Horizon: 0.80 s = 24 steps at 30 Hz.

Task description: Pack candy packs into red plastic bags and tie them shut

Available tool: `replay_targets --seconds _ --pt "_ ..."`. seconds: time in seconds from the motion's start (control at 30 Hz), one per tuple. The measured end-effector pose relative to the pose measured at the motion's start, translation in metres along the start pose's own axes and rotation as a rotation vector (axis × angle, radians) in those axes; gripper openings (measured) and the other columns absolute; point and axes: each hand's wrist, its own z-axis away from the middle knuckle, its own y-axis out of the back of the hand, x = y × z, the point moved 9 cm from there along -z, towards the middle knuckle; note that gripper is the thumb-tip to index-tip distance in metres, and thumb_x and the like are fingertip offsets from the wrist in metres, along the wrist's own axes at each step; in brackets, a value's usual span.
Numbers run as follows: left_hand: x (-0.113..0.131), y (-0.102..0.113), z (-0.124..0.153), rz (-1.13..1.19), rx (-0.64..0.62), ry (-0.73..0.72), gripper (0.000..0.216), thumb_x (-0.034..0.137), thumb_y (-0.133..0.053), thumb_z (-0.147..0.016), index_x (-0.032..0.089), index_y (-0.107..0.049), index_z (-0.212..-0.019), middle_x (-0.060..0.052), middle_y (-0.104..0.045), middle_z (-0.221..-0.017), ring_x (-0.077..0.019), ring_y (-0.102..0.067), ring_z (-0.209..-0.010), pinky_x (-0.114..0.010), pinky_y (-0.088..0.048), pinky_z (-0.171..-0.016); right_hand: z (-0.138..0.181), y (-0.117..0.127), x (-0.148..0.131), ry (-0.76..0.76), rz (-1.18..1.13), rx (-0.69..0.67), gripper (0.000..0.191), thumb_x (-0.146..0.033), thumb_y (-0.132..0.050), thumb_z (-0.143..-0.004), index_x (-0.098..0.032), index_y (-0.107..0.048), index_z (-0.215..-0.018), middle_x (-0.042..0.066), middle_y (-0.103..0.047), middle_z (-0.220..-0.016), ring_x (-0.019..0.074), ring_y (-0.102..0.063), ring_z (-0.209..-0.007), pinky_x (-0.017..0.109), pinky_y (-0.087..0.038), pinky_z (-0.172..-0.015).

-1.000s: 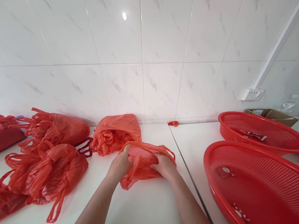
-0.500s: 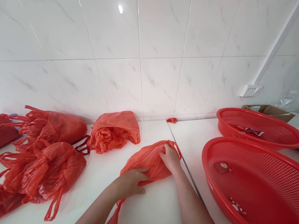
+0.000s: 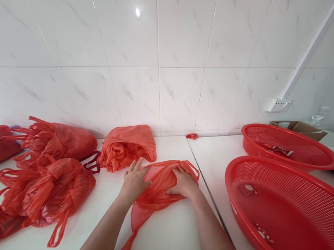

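Note:
A thin red plastic bag lies spread on the white table in front of me. Its handle loop points to the far right, and a twisted strip trails toward the near edge. My left hand is at the bag's left edge, open, with its fingers apart. On the bag's right part rests my right hand, open too, thumb and fingers spread over the plastic. Just behind my left hand, against the wall, sits a bundle of crumpled red bags.
Knotted, filled red bags are heaped on the left. Two red perforated baskets, a near one and a far one, stand on the right, with small packets inside. Behind them are a cardboard box and a wall socket.
My left hand has moved up and away from me to the bag's left edge. My right hand has slid slightly left and nearer. The bag's lower left part is now more spread out.

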Motion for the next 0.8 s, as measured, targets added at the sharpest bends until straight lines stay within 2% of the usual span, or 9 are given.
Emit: replay_targets --seconds 0.07,0.17,0.27,0.33,0.43,0.5,0.63,0.7,0.8 --pt "-0.024 -0.01 0.001 0.245 -0.021 0.134 0.047 0.029 -0.065 -0.073 0.022 -0.061 -0.119 -0.014 -0.046 -0.14 -0.0359 -0.039 -0.129 -0.052 -0.036 -0.1 0.003 -0.001 -0.001 -0.001 -0.011 -0.03 0.112 -0.054 -0.078 -0.049 -0.023 -0.029 -0.145 0.009 -0.023 -0.153 0.0301 -0.032 -0.134 0.038 -0.035 -0.102" --pt "-0.045 -0.031 0.008 0.724 -0.092 0.286 0.048 0.039 -0.064 -0.074 0.02 -0.061 -0.118 -0.011 -0.063 -0.119 -0.0275 -0.059 -0.108 -0.041 -0.047 -0.091 0.007 0.003 -0.006 -0.002 -0.013 -0.023 0.11 -0.053 -0.079 -0.049 -0.023 -0.031 -0.144 0.01 -0.032 -0.149 0.0289 -0.038 -0.131 0.035 -0.037 -0.1" --pt "-0.053 -0.044 0.013 1.088 -0.139 0.341 0.056 0.043 -0.072 -0.066 0.02 -0.062 -0.115 -0.009 -0.068 -0.109 -0.0234 -0.067 -0.088 -0.036 -0.053 -0.077 0.01 0.012 -0.017 0.011 0.031 0.036 0.096 -0.047 -0.08 -0.053 -0.021 -0.042 -0.137 0.012 -0.044 -0.142 0.03 -0.046 -0.124 0.036 -0.04 -0.096" --pt "-0.058 -0.044 0.013 1.214 -0.131 0.334 0.058 0.041 -0.076 -0.062 0.019 -0.063 -0.114 -0.009 -0.068 -0.111 -0.0225 -0.067 -0.088 -0.035 -0.053 -0.078 0.013 0.02 -0.029 0.019 0.079 0.089 0.078 -0.038 -0.079 -0.058 -0.016 -0.052 -0.128 0.016 -0.051 -0.134 0.0322 -0.048 -0.121 0.04 -0.04 -0.097" --pt "-0.065 -0.045 0.012 1.285 -0.117 0.349 0.059 0.04 -0.077 -0.061 0.019 -0.063 -0.115 -0.01 -0.067 -0.115 -0.0235 -0.066 -0.094 -0.034 -0.052 -0.081 0.029 0.032 -0.055 0.052 0.126 0.149 0.057 -0.031 -0.072 -0.07 -0.014 -0.056 -0.123 0.016 -0.052 -0.132 0.0316 -0.042 -0.128 0.042 -0.032 -0.105" --pt "-0.067 -0.046 0.011 1.298 -0.11 0.36 0.059 0.04 -0.077 -0.062 0.02 -0.062 -0.116 -0.009 -0.067 -0.116 -0.024 -0.066 -0.096 -0.034 -0.053 -0.082 0.053 0.041 -0.08 0.154 0.113 0.168 0.051 -0.033 -0.065 -0.078 -0.019 -0.054 -0.126 0.01 -0.053 -0.134 0.0259 -0.039 -0.131 0.037 -0.032 -0.106" --pt "-0.062 -0.046 0.011 1.293 -0.134 0.35 0.058 0.041 -0.075 -0.066 0.022 -0.061 -0.118 -0.008 -0.065 -0.119 -0.0247 -0.063 -0.103 -0.033 -0.053 -0.084 0.139 0.078 -0.126 0.438 0.013 0.255 0.051 -0.038 -0.061 -0.084 -0.031 -0.048 -0.132 0.0 -0.054 -0.133 0.0197 -0.04 -0.13 0.036 -0.029 -0.11" --pt "-0.062 -0.046 0.011 1.273 -0.137 0.36 0.057 0.041 -0.075 -0.066 0.021 -0.061 -0.118 -0.007 -0.065 -0.12 -0.024 -0.062 -0.104 -0.032 -0.053 -0.084 0.177 0.104 -0.12 0.405 -0.02 0.264 0.049 -0.041 -0.06 -0.083 -0.037 -0.048 -0.131 -0.004 -0.055 -0.132 0.0187 -0.043 -0.128 0.036 -0.03 -0.11" --pt "-0.064 -0.044 0.011 1.215 -0.117 0.382 0.059 0.043 -0.076 -0.064 0.019 -0.062 -0.116 -0.006 -0.066 -0.118 -0.023 -0.063 -0.101 -0.03 -0.053 -0.082 0.207 0.153 -0.069 0.137 -0.052 0.332 0.042 -0.037 -0.062 -0.081 -0.039 -0.056 -0.122 -0.005 -0.059 -0.127 0.0207 -0.051 -0.12 0.035 -0.04 -0.102"
